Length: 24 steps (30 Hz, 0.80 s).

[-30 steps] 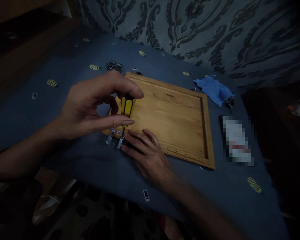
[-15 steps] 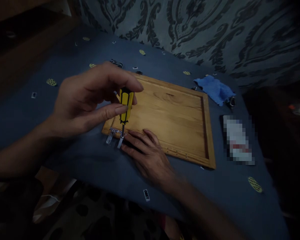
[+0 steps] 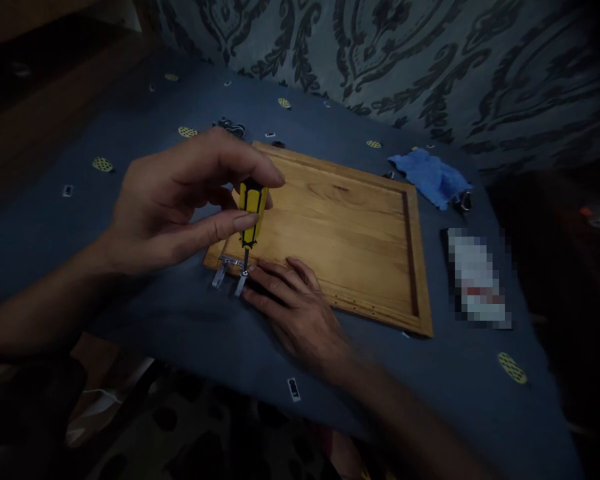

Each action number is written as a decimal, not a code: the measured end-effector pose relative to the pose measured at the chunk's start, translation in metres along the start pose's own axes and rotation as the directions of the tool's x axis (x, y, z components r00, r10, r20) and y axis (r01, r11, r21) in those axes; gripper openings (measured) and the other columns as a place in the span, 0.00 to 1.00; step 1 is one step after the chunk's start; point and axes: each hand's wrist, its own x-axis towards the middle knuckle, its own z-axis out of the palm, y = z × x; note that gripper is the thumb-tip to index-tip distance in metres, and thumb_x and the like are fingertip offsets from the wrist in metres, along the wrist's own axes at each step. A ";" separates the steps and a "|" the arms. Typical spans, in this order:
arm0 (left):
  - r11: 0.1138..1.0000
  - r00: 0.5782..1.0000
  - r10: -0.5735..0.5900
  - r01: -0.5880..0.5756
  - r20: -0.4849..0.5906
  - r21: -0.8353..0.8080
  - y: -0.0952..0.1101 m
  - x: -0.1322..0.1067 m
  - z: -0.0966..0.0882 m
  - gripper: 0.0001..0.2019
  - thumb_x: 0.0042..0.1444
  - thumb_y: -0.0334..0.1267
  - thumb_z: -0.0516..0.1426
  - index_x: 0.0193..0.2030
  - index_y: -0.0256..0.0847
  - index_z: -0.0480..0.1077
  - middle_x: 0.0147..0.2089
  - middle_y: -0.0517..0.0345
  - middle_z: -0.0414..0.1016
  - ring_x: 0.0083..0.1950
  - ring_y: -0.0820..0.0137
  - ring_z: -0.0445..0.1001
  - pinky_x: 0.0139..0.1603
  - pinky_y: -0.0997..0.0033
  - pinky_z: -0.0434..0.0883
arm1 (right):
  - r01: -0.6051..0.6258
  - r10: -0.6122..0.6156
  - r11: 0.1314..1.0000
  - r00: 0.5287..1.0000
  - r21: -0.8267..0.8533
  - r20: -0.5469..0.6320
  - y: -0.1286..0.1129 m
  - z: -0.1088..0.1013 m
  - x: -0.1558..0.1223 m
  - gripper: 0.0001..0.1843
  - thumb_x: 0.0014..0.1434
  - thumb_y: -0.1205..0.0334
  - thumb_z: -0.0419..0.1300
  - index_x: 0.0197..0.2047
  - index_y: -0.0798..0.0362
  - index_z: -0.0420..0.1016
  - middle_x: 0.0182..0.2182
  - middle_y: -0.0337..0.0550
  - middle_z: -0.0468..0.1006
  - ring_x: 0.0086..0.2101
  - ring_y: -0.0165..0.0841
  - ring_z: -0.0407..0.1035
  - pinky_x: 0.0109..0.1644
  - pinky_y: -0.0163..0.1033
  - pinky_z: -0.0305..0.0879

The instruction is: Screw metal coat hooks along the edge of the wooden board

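Note:
My left hand (image 3: 180, 200) pinches the yellow and black handle of a screwdriver (image 3: 253, 212) between thumb and fingers. The screwdriver stands nearly upright, its tip down on a metal hinge (image 3: 234, 265) at the near left edge of a framed wooden panel (image 3: 350, 227). Two arms of the hinge stick out past the panel's edge. Beside the hinge, my right hand (image 3: 295, 303) lies on the panel's near edge with fingers stretched out, the fingertips close to the screwdriver tip. Whether a screw sits under the tip is too small to tell.
A blue cloth (image 3: 430, 177) lies beyond the panel's far right corner. To the right is a dark-edged item with a blurred-out surface (image 3: 477, 280). A small dark coiled object (image 3: 233, 128) rests behind my left hand. Patterned wallpaper (image 3: 380, 60) rises behind the blue-covered table (image 3: 145, 133).
My left hand has shifted very slightly to the right around the screwdriver handle. The screwdriver tip, the panel and my right hand keep their places.

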 end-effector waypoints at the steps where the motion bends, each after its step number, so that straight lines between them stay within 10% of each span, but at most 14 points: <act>1: 1.000 1.000 0.000 0.000 -0.004 0.003 0.000 0.000 0.000 0.20 0.63 0.30 0.63 0.61 0.48 0.70 0.53 0.58 0.77 0.49 0.67 0.81 0.45 0.65 0.84 | -0.002 0.002 1.000 1.000 0.000 0.006 0.000 0.000 0.000 0.19 0.72 0.68 0.54 0.61 0.47 0.76 0.63 0.42 0.77 0.65 0.40 0.65 0.72 0.56 0.53; 24: 1.000 1.000 -0.017 0.017 0.003 -0.008 0.002 0.001 0.002 0.13 0.66 0.35 0.61 0.57 0.45 0.71 0.51 0.62 0.77 0.50 0.69 0.82 0.43 0.68 0.84 | 0.009 -0.009 1.000 1.000 0.013 -0.014 0.000 0.001 0.000 0.18 0.71 0.68 0.55 0.60 0.50 0.76 0.63 0.44 0.77 0.64 0.42 0.65 0.70 0.58 0.54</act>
